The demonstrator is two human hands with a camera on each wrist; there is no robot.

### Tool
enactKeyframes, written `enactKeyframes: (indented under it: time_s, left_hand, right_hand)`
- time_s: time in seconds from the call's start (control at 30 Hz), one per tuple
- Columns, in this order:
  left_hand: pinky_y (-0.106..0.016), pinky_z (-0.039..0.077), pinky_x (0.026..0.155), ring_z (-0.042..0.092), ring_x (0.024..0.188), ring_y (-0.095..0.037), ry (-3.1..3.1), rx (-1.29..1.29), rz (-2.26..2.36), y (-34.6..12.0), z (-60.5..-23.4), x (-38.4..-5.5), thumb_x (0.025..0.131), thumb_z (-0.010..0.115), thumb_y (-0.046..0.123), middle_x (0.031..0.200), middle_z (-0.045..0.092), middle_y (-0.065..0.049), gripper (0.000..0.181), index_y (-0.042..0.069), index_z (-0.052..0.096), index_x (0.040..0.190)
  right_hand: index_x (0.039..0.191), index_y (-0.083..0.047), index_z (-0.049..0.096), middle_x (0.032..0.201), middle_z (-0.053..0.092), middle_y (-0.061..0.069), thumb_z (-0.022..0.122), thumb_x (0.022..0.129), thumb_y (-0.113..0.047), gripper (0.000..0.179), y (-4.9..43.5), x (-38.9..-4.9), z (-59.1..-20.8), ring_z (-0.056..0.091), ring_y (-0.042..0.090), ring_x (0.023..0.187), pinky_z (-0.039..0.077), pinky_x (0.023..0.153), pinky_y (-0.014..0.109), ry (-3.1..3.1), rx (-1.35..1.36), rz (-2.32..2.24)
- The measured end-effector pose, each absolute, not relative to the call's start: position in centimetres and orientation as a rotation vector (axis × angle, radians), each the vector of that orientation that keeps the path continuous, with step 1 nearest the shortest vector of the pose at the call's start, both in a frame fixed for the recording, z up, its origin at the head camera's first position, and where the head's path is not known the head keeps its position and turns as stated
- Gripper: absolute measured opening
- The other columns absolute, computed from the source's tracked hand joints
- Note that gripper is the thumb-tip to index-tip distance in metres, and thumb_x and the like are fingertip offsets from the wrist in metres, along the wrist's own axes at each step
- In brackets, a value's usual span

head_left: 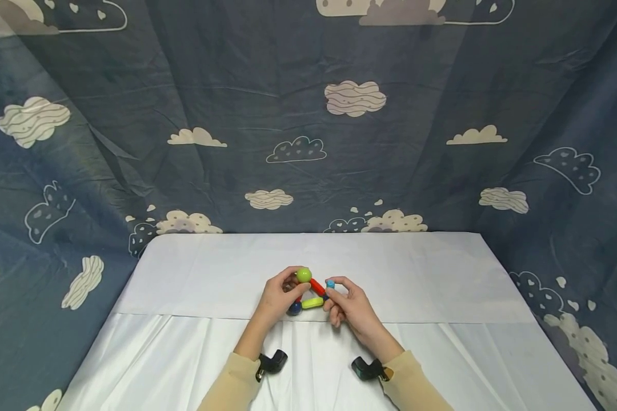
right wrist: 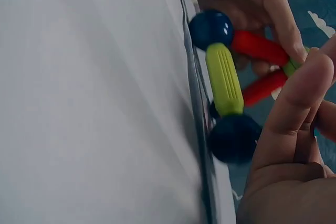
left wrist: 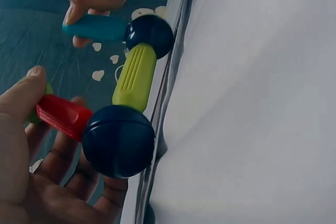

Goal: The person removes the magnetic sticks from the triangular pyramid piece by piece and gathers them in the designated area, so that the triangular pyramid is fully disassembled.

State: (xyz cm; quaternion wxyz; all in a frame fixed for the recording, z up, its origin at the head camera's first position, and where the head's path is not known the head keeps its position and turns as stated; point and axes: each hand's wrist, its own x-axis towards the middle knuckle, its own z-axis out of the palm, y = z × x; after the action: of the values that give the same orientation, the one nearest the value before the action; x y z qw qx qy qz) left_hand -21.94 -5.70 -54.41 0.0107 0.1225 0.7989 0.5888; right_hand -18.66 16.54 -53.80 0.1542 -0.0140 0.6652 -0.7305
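Observation:
A small frame of magnetic building sticks and balls is held up between my hands. My left hand (head_left: pixel 276 298) grips it at the lime-green ball (head_left: pixel 304 275), its thumb across the front. Red sticks (right wrist: pixel 261 47) run out from that ball, one to a dark blue ball (left wrist: pixel 118 141). A lime-green stick (left wrist: pixel 135 77) joins this one to another dark blue ball (left wrist: pixel 149 36). My right hand (head_left: pixel 357 311) pinches a light blue stick (left wrist: pixel 97 28) between thumb and index finger. The stick's far end meets the second dark blue ball.
A white cloth covers the table (head_left: pixel 195 274) under and around my hands. Behind it and along both sides hangs a dark blue curtain (head_left: pixel 288 63) with cloud prints. Black wrist cameras (head_left: pixel 273 362) sit at both sleeve cuffs.

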Motion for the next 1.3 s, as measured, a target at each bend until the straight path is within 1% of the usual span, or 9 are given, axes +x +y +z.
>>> enactKeyframes:
  time_s: [0.17,0.33,0.4,0.63,0.73,0.9,1.03,1.17,1.3]
  left_hand:
    - [-0.023,0.053,0.079,0.063,0.088,-0.01,2.594,0.291,1.856,-6.1,-54.3,-22.1,0.096,0.08,0.035,0.098,0.071,0.001,0.034,0.025,0.072,0.127]
    - [-0.024,0.053,0.075,0.063,0.088,-0.013,2.658,0.26,1.891,-6.8,-54.2,-22.4,0.094,0.082,0.029,0.099,0.071,0.0,0.031,0.023,0.072,0.123]
    - [-0.023,0.052,0.074,0.063,0.088,-0.013,2.677,0.251,1.9,-7.1,-54.2,-22.5,0.095,0.081,0.028,0.103,0.071,0.0,0.032,0.022,0.071,0.125]
    - [-0.021,0.051,0.073,0.062,0.088,-0.016,2.777,0.217,1.863,-8.5,-54.1,-23.0,0.098,0.077,0.019,0.113,0.07,-0.007,0.041,0.01,0.066,0.136]
    - [-0.022,0.05,0.073,0.061,0.087,-0.016,2.827,0.192,1.786,-9.5,-53.9,-23.2,0.098,0.076,0.021,0.115,0.07,-0.007,0.039,0.012,0.067,0.135]
    - [-0.031,0.052,0.082,0.063,0.091,-0.017,2.933,0.158,1.583,-11.2,-54.1,-23.3,0.098,0.077,0.029,0.115,0.071,-0.003,0.034,0.018,0.07,0.129]
    - [-0.044,0.054,0.092,0.066,0.101,-0.022,2.991,0.168,1.416,-12.1,-54.2,-23.2,0.097,0.078,0.032,0.116,0.072,-0.003,0.032,0.018,0.073,0.125]
    - [-0.052,0.051,0.103,0.063,0.114,-0.027,3.026,0.209,1.265,-12.6,-54.4,-23.3,0.094,0.08,0.032,0.12,0.072,-0.004,0.031,0.017,0.076,0.121]
    - [-0.054,0.046,0.107,0.06,0.119,-0.029,3.036,0.225,1.16,-12.6,-54.7,-23.5,0.091,0.083,0.032,0.122,0.071,-0.004,0.031,0.018,0.078,0.119]
  right_hand:
    - [0.149,-0.003,0.047,0.071,0.072,0.001,0.061,0.109,-0.02,0.046,17.3,-19.0,-53.7,0.058,0.01,0.047,0.051,0.048,0.023,2.014,-0.018,-2.084]
    - [0.148,-0.004,0.052,0.071,0.072,0.003,0.061,0.108,-0.016,0.042,17.8,-19.2,-53.8,0.058,0.012,0.046,0.05,0.047,0.024,2.124,-0.015,-2.047]
    - [0.147,-0.003,0.053,0.071,0.072,0.003,0.061,0.108,-0.016,0.042,17.9,-19.2,-53.8,0.058,0.012,0.045,0.05,0.046,0.024,2.152,-0.005,-2.031]
    - [0.142,-0.003,0.057,0.071,0.072,0.005,0.065,0.106,-0.015,0.039,18.2,-19.4,-53.8,0.058,0.013,0.045,0.05,0.046,0.023,2.221,0.025,-1.973]
    - [0.139,-0.004,0.059,0.071,0.072,0.006,0.068,0.104,-0.016,0.038,18.6,-19.5,-53.9,0.057,0.013,0.045,0.049,0.046,0.023,2.279,0.018,-1.918]
    - [0.13,-0.009,0.068,0.067,0.069,0.005,0.072,0.101,-0.018,0.03,19.8,-19.7,-54.0,0.053,0.014,0.045,0.045,0.045,0.023,2.527,-0.01,-1.674]
    - [0.123,-0.013,0.072,0.063,0.064,0.002,0.076,0.098,-0.018,0.025,20.8,-19.9,-54.0,0.05,0.013,0.048,0.039,0.048,0.022,2.713,-0.022,-1.419]
    - [0.118,-0.016,0.076,0.063,0.055,-0.002,0.08,0.095,-0.023,0.025,21.6,-20.0,-53.9,0.046,0.014,0.056,0.034,0.053,0.024,2.87,-0.043,-1.172]
    - [0.116,-0.019,0.078,0.065,0.05,-0.002,0.082,0.093,-0.027,0.025,22.2,-20.1,-54.0,0.045,0.014,0.06,0.033,0.055,0.026,2.941,-0.039,-1.035]
